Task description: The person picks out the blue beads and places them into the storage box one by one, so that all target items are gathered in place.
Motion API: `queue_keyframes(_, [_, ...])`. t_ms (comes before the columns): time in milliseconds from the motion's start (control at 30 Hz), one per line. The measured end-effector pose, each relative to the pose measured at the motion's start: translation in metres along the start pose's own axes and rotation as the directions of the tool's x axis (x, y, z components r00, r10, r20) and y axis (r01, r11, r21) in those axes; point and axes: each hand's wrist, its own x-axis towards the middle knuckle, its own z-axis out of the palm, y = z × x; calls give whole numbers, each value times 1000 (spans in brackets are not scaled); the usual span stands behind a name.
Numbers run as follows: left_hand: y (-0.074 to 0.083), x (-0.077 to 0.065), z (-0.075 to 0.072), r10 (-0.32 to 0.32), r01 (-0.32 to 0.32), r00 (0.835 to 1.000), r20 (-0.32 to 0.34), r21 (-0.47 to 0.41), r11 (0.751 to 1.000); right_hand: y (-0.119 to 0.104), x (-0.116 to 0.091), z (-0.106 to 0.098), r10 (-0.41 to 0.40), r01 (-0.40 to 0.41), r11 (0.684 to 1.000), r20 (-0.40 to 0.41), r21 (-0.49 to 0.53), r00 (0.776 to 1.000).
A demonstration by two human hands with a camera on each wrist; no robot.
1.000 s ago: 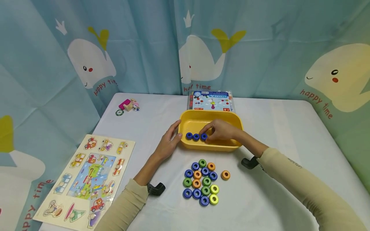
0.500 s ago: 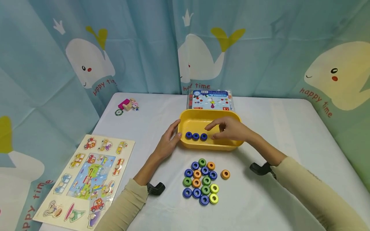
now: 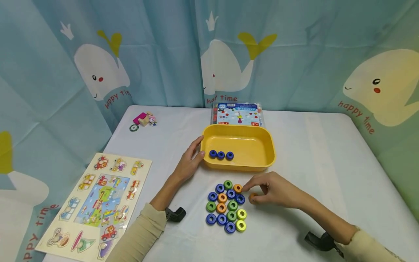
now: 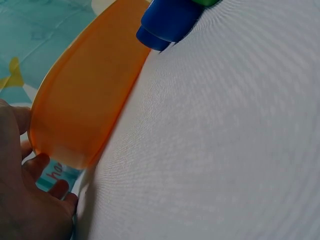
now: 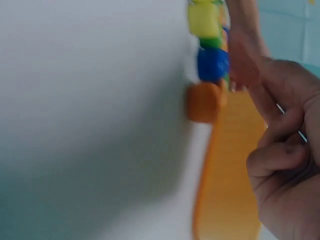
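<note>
My left hand (image 3: 187, 165) holds the left end of a yellow plastic tub (image 3: 235, 167), thumb and fingers spread along its end. In the left wrist view, its fingers (image 4: 36, 165) are bent against the tub's end. Three blue ring beads (image 3: 220, 155) sit in a row inside the tub, near the front left. My right hand (image 3: 278, 189) hovers over the table in front of it, thumb and index finger apart. Between them lies a lone orange bead (image 3: 252, 196), partly hidden by the thumb; the right wrist view shows this orange bead (image 5: 202, 103) on the cloth.
Several blue, green, orange and yellow beads (image 3: 231, 216) cluster on the white table. Behind the tub is a clear box (image 3: 240, 113) with a printed label. A picture puzzle board (image 3: 93, 207) lies at the left; small toys (image 3: 145, 119) sit at the back left.
My right hand has let go of the third blue bead in the tub, lifted away and come down toward the orange bead in front. The left hand stays on the tub.
</note>
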Motion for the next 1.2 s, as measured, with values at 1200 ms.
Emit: queue_keyframes(1200, [-17,4,2,-5,5,1000,1,20,1000,-12,4,-11,79,-88,991,-87,-96,993])
